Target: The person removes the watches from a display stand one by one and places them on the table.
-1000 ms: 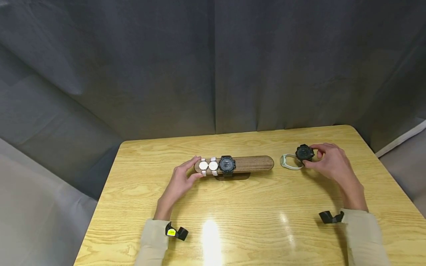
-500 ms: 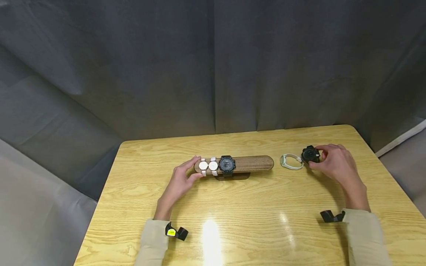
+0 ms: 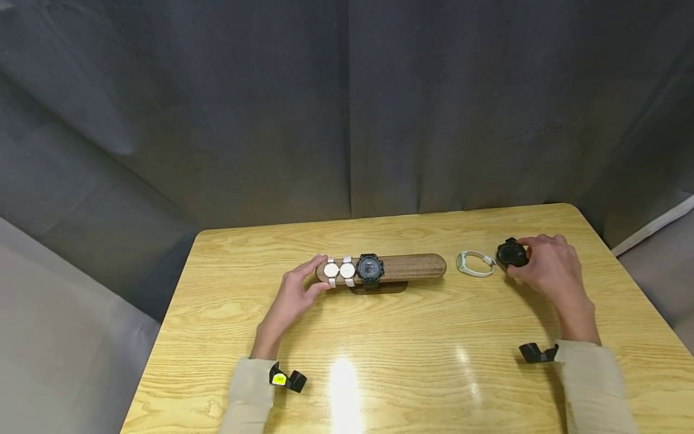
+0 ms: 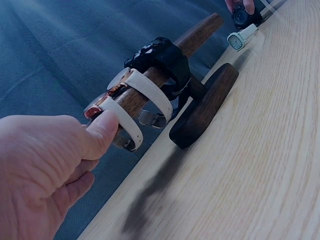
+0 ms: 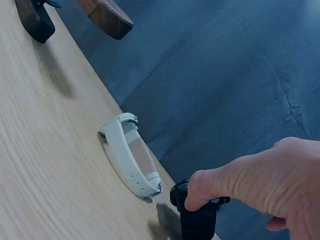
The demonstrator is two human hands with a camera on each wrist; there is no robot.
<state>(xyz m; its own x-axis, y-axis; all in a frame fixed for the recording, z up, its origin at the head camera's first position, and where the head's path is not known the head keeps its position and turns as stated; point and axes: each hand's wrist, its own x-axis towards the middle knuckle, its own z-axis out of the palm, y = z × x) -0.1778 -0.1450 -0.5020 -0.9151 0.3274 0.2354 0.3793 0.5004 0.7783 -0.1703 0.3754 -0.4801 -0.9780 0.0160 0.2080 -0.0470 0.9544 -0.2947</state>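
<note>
A dark wooden watch stand (image 3: 414, 267) holds two white-strapped watches (image 3: 347, 270) and a chunky black watch (image 3: 370, 268) on its bar. My left hand (image 3: 293, 295) grips the bar's left end, its thumb on the strap of the outermost white watch (image 4: 120, 116) in the left wrist view. At the right, my right hand (image 3: 549, 265) pinches a second black watch (image 3: 512, 253) between thumb and fingers, close over the table. A pale mint watch (image 5: 125, 152) with a closed strap lies on its side, just left of that black watch.
The wooden table (image 3: 390, 349) extends in front of the stand and carries a bright light reflection. A dark curtain (image 3: 347, 108) hangs behind its back edge. The stand's base (image 4: 205, 107) sits under the bar's middle.
My right hand has moved slightly right with the black watch, drawing it away from the mint watch and tilting its face. The left hand and the stand have stayed in place.
</note>
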